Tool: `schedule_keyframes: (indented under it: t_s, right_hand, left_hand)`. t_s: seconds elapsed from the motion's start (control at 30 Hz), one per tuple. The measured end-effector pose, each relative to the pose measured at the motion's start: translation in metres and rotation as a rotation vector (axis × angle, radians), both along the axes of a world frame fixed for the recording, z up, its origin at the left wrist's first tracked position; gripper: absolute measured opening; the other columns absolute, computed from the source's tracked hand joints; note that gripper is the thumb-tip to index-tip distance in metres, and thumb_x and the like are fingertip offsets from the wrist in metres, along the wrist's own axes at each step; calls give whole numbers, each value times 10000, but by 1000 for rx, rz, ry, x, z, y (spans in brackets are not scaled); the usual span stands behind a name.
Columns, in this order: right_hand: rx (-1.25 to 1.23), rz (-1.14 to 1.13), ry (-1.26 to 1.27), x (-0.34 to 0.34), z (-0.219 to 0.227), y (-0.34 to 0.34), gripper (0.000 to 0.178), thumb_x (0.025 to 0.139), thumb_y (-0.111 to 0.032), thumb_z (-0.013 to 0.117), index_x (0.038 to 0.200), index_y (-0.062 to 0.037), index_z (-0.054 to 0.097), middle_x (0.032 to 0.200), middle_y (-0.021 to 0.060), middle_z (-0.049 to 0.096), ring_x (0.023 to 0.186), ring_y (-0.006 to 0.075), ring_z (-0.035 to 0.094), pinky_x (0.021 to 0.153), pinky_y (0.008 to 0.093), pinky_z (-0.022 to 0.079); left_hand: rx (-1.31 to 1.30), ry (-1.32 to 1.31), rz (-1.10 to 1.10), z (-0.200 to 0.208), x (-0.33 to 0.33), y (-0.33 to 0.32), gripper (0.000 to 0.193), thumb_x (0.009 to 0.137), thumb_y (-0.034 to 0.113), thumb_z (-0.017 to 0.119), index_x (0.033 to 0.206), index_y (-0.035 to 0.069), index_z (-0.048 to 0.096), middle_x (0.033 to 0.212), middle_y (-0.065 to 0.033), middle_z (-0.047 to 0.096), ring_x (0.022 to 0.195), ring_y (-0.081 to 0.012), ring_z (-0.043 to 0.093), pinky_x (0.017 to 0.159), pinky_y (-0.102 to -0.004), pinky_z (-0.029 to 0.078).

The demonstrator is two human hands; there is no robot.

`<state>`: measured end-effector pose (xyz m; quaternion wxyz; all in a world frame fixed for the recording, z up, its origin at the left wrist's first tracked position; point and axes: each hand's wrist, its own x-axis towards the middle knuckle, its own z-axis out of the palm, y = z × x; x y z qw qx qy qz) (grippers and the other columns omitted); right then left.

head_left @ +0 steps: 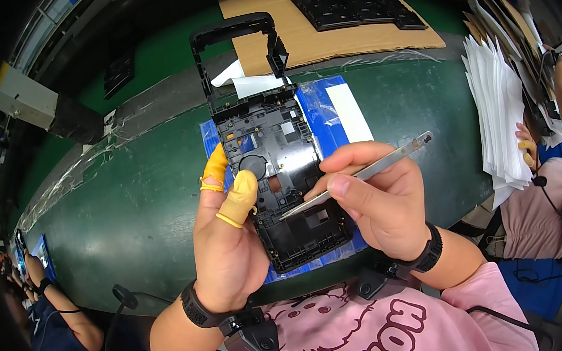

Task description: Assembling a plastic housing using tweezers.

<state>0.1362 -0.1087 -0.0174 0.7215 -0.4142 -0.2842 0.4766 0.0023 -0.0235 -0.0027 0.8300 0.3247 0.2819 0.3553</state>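
A black plastic device housing (296,154), with a loop-like handle frame at its far end, is tilted above the bench in front of me. My left hand (228,247) grips its left edge, with yellow finger cots on the thumb and a finger. In my right hand (387,199) is a pair of metal tweezers (367,170), pinched between thumb and fingers. The tweezers' tip points at the lower part of the housing's inner side; whether it touches I cannot tell. Beneath the housing lies a blue plastic-covered pad (322,115) with a white strip (349,113).
On the green bench (130,209), a cardboard sheet (263,43) at the far side bears several black plastic parts (353,2). White sheets (496,110) stand stacked at the right. A grey box-like fixture (23,98) is at far left. Other people sit at both sides.
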Motion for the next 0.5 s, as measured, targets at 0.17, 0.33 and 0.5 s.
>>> schedule_keyframes:
  t_s: [0.17, 0.33, 0.5]
  right_hand:
    - [-6, 5, -11, 0, 0, 0, 180, 803, 3, 575, 978, 43, 552, 843, 88, 612, 765, 112, 595, 688, 213, 476]
    - [-12, 10, 0, -1, 2, 0, 175, 806, -1, 572, 974, 44, 552, 839, 96, 615, 763, 116, 598, 687, 216, 478]
    - [-20, 13, -15, -1, 1, 1, 169, 808, 0, 570, 971, 44, 553, 839, 98, 616, 763, 119, 599, 685, 218, 480]
  left_hand:
    - [1, -11, -12, -1, 0, 1, 414, 867, 157, 493, 1248, 69, 358, 1146, -85, 500, 1027, -188, 514, 873, -325, 435]
    - [-6, -4, -2, 0, 0, 0, 412, 866, 153, 492, 1247, 68, 360, 1143, -81, 502, 1023, -184, 515, 873, -322, 434]
    - [1, -4, -1, 0, 0, 0, 413, 864, 151, 494, 1247, 68, 363, 1140, -76, 505, 1021, -178, 514, 871, -318, 435]
